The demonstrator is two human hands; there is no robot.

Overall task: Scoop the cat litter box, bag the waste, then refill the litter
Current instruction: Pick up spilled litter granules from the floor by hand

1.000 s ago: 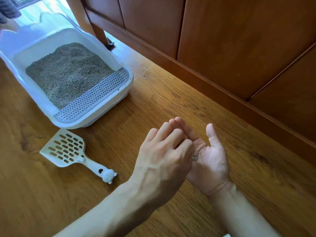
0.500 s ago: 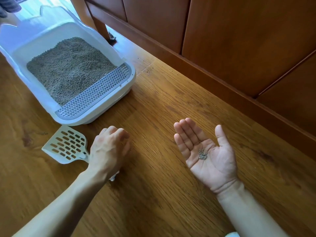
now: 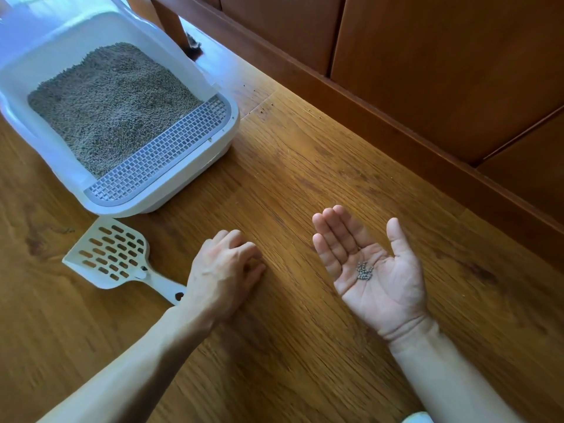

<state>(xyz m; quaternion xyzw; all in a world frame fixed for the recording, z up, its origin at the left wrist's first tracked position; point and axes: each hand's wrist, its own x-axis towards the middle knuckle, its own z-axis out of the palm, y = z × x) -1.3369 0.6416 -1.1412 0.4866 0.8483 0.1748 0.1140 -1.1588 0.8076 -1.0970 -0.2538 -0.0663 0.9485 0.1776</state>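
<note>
A white litter box (image 3: 171, 199) with a grid step at its near end sits on the wooden floor at the upper left, filled with grey litter (image 3: 113, 102). Just in front of it lies a white slotted scoop (image 3: 113, 254). My left hand (image 3: 222, 276) rests knuckles-up on the floor with curled fingers, its wrist covering the end of the scoop's handle; what lies under the fingertips is hidden. My right hand (image 3: 375, 270) is held palm-up over the floor, with several grey litter pellets (image 3: 364, 271) in its palm.
A dark wooden cabinet (image 3: 427, 71) with a baseboard runs diagonally along the right. A furniture leg (image 3: 180, 25) stands behind the litter box. A few stray crumbs (image 3: 262, 109) dot the floor between the box and the cabinet.
My left hand left the right palm, where it dropped pellets, and came down on the floor by the scoop's handle. The right palm stays up.
</note>
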